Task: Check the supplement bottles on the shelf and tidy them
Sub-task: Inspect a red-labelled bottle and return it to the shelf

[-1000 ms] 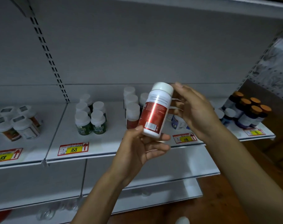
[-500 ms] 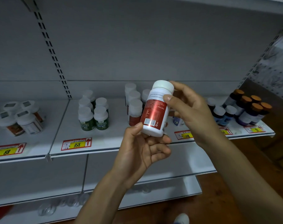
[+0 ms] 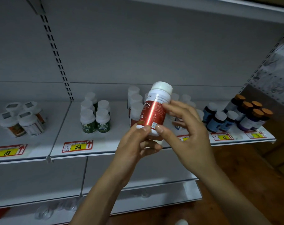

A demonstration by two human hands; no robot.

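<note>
A white bottle with a red label and white cap (image 3: 156, 109) is held up in front of the shelf (image 3: 105, 146), tilted slightly right. My left hand (image 3: 138, 146) grips its base from below, thumb on the front. My right hand (image 3: 186, 133) holds its right side, thumb near the barcode and a finger across the label. Behind it on the shelf stand more red-label bottles (image 3: 135, 109), partly hidden.
Green-label bottles (image 3: 95, 116) stand left of centre, orange-label ones (image 3: 21, 120) at far left. Blue bottles (image 3: 219, 119) and orange-capped dark bottles (image 3: 253, 114) fill the right end. Price tags (image 3: 77, 146) line the shelf edge. A wooden floor (image 3: 245, 168) lies below right.
The bottle has been turned in my hands, showing more of the label's front. My right hand's thumb moved down from the cap area to the bottle's lower part. The view shifted slightly.
</note>
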